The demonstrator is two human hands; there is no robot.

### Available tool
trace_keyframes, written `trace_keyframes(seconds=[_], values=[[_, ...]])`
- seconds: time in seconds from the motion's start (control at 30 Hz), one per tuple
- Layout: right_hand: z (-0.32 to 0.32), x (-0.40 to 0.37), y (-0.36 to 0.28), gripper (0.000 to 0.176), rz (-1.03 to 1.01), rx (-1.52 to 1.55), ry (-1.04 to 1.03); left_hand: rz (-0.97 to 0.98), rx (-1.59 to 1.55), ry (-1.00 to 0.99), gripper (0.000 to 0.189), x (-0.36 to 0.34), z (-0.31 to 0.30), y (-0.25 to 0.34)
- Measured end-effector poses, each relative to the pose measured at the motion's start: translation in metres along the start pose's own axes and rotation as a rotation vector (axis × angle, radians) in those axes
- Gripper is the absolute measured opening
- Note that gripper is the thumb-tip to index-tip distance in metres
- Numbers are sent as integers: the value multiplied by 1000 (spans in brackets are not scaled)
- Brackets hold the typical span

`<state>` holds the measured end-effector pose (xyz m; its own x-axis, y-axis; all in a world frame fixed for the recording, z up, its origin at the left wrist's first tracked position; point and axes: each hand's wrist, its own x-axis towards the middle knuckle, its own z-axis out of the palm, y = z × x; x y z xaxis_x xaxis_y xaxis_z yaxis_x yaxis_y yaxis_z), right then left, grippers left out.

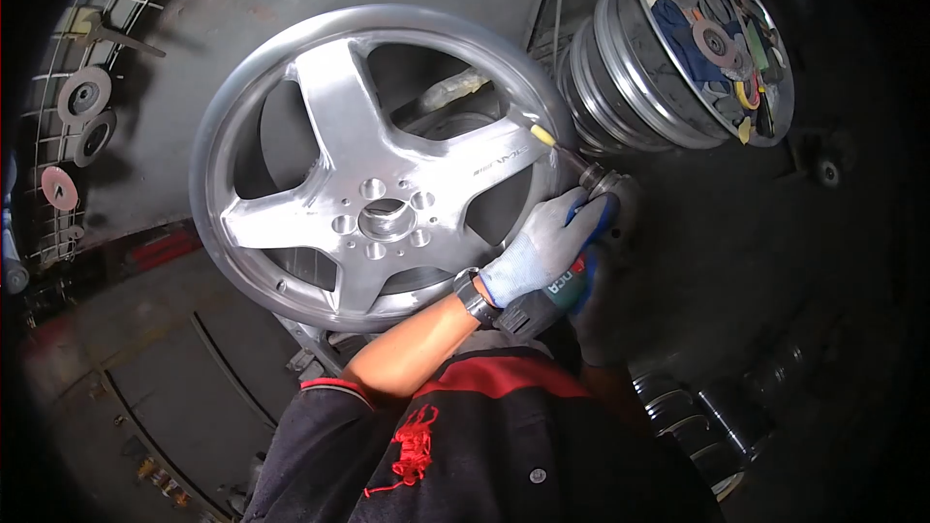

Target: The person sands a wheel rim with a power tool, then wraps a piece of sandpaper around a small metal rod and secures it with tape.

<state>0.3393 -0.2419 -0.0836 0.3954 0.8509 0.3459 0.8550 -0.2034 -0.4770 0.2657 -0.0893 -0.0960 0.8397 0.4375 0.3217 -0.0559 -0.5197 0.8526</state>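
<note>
The grinder [554,292] lies at the right of the alloy wheel [383,165], which stands tilted at centre. Its yellow tip [542,136] is against the wheel's right spoke by the rim. The gloved left hand [544,247] wraps closed around the grinder's body, forearm bare and reaching up from the near left. The right hand [593,324] is a dark shape under the tool; its fingers cannot be made out. A second wheel [620,87] sits far right.

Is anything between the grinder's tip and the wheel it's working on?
Nothing visible does. The left hand grips the grinder, and its yellow tip sits right at the alloy wheel, at a spoke's outer end.
</note>
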Motion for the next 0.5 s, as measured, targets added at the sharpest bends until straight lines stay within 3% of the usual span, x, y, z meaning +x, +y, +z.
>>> trace_keyframes(seconds=[0.03, 0.13, 0.2, 0.23, 0.3, 0.33, 0.4, 0.43, 0.5], values=[[-3, 3, -2, 55, -6, 0, -4, -2, 0, 7, 29, -3, -1, -1], [-8, 10, -18, 49, 317, 127, -223, -12, 5, 33, 37, -18, -16, 0], [-9, 11, -31, 45, 538, 206, -367, -180, -87, -174, 45, -24, -29, 1], [-8, 10, -38, 45, 535, 206, -369, -181, -87, -171, 45, -24, -31, 5], [-7, 8, -55, 52, 482, 19, -325, 43, -60, 133, 27, -28, -37, 14], [-9, 17, -66, 52, 479, 19, -325, 44, -60, 135, 27, -31, -37, 12], [-18, 41, -88, 59, 695, 522, -137, 2, -157, 90, 23, -42, -37, 3], [-12, 33, -79, 59, 695, 522, -137, 2, -157, 91, 23, -46, -37, 0], [3, 13, -57, 66, 16, 68, -243, -4, -137, 73, 22, -56, -40, -3]])
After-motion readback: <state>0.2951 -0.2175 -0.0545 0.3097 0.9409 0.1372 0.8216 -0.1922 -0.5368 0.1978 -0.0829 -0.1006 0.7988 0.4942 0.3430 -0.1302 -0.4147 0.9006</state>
